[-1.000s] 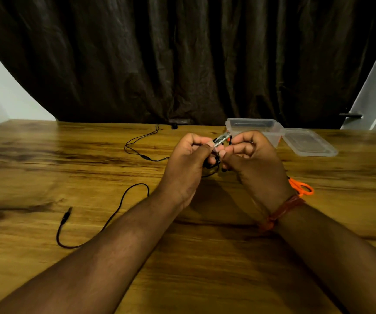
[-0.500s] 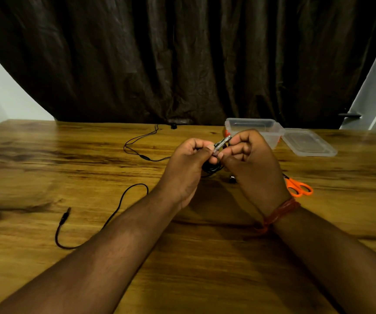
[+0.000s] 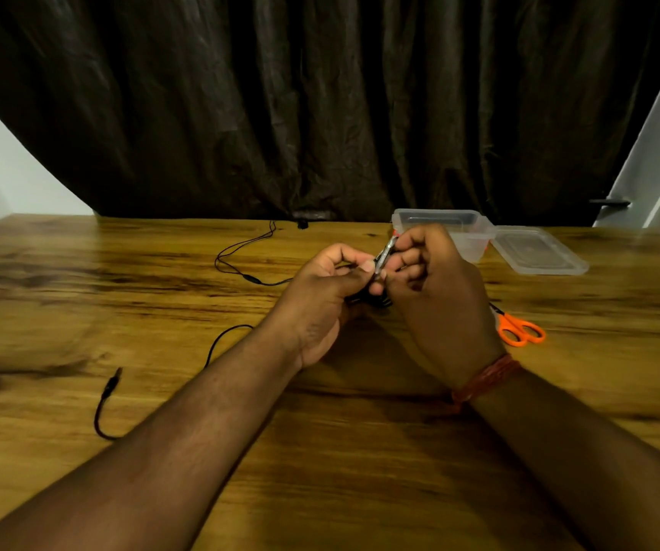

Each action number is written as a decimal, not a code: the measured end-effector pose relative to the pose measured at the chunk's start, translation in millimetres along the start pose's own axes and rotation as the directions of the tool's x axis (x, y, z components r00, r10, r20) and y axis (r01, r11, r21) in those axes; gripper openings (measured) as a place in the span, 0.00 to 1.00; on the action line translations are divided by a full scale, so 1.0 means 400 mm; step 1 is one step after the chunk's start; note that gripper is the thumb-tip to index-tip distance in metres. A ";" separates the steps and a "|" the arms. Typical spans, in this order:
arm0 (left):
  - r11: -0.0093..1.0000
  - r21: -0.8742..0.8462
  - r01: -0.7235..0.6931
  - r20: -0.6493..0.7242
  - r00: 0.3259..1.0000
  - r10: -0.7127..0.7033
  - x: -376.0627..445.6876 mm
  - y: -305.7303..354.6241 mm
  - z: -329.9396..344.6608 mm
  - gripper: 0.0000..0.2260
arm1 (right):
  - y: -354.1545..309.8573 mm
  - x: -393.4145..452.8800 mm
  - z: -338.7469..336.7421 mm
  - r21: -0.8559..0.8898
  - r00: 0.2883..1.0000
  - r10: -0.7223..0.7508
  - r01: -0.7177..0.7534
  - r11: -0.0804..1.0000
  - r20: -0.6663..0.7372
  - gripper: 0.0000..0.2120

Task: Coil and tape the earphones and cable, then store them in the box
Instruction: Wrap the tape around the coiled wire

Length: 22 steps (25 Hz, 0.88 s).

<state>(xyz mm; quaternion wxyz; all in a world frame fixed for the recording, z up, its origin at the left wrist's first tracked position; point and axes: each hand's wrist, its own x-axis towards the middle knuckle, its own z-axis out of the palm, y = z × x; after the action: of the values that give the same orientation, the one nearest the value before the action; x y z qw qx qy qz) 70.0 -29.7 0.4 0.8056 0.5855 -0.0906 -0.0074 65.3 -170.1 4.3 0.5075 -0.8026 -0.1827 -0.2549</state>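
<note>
My left hand (image 3: 320, 296) and my right hand (image 3: 435, 288) meet above the middle of the table (image 3: 82, 304), fingers curled. Between them I pinch a short strip of tape (image 3: 385, 256), stretched at a slant from my left thumb up to my right fingertips. Under the strip a small black coiled bundle of cable (image 3: 376, 302) sits between both hands; which hand bears it I cannot tell, for my fingers hide most of it.

The earphones (image 3: 249, 268) lie loose on the table toward its far edge, their thin black cord looping from near the far edge down to my left hand. A second black cord with a plug (image 3: 110, 385) curls on the left part of the table, running under my left forearm.

The clear plastic box (image 3: 443, 224) stands open at the far edge, just behind my right hand, with its lid (image 3: 539, 254) lying flat beside it on the right. Orange-handled scissors (image 3: 519, 330) rest on the table just right of my right wrist, which wears a red thread band (image 3: 487, 377).
</note>
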 end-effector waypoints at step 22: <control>0.999 0.043 -0.025 -0.010 1.000 0.026 -0.002 -0.003 0.005 0.06 | 0.006 0.010 -0.009 -0.254 0.983 -0.179 0.162 0.953 -0.042 0.13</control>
<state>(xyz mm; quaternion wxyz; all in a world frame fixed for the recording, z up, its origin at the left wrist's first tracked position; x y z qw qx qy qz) 69.1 -31.8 -0.3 0.7932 0.6016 -0.0940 0.0079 68.9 -174.0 6.3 0.3840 -0.8327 -0.2013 -0.3443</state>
